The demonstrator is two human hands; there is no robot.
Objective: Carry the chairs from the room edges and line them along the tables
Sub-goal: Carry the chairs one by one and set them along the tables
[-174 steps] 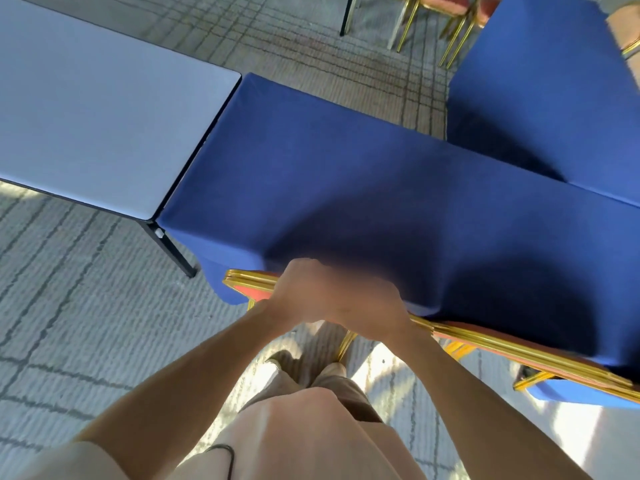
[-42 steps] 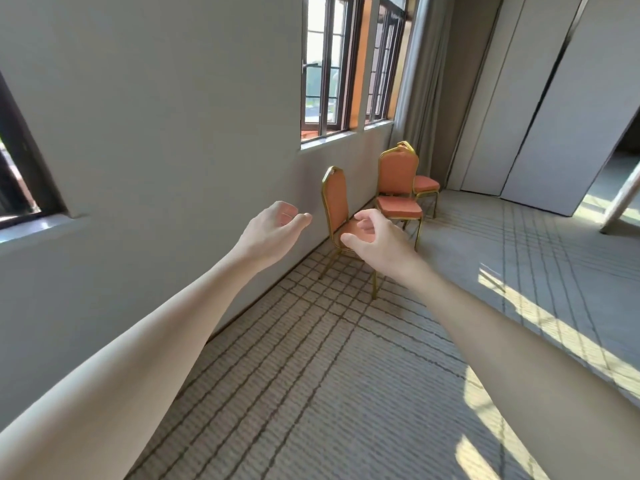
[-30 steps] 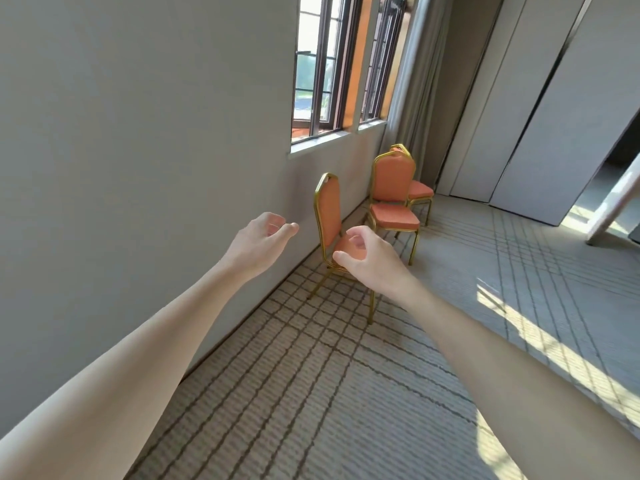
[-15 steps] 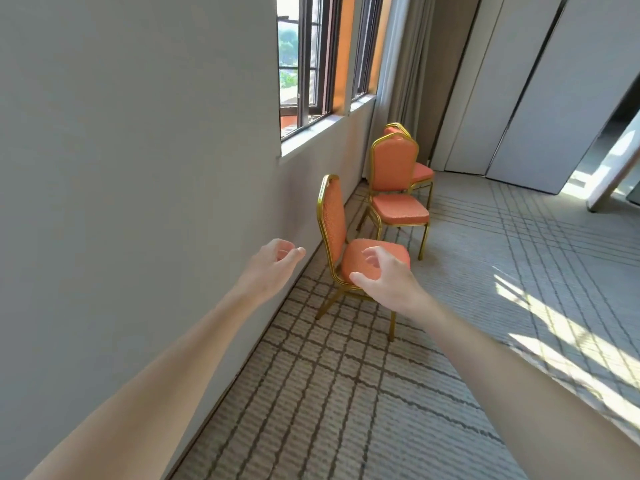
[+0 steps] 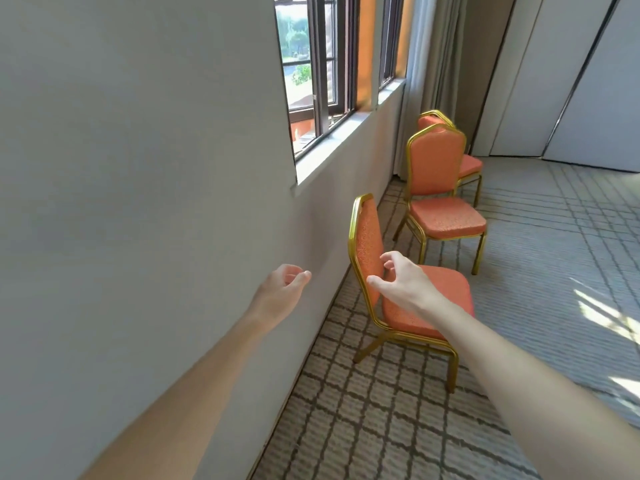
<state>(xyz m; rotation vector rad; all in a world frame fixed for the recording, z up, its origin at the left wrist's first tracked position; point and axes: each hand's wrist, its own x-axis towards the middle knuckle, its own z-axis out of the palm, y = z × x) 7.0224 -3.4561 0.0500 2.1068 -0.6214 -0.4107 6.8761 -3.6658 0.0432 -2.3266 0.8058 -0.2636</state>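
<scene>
Through the head camera I judge the step in hand to be taking hold of the nearest chair (image 5: 450, 289). It stands on the carpet (image 5: 363, 427) with its back near the wall (image 5: 156, 202), and no table is in sight. To do it well I would put one hand on the gold frame at the top of the backrest and the other under the seat's edge. I would then lift straight up so the legs clear the floor rather than drag, and turn away from the wall before walking. A second chair (image 5: 436, 168) stands near behind it and a third chair (image 5: 469, 164) beyond that, under the window (image 5: 318, 81), so the swing should go toward the open floor on the right. Both arms are stretched forward. My left hand (image 5: 282, 289) hangs beside the wall, well short of the chair, fingers loosely curled and holding nothing. My right hand (image 5: 403, 285) is in front of the backrest, fingers spread and curved as if for a grasp, also empty. I cannot tell whether it touches the frame.
</scene>
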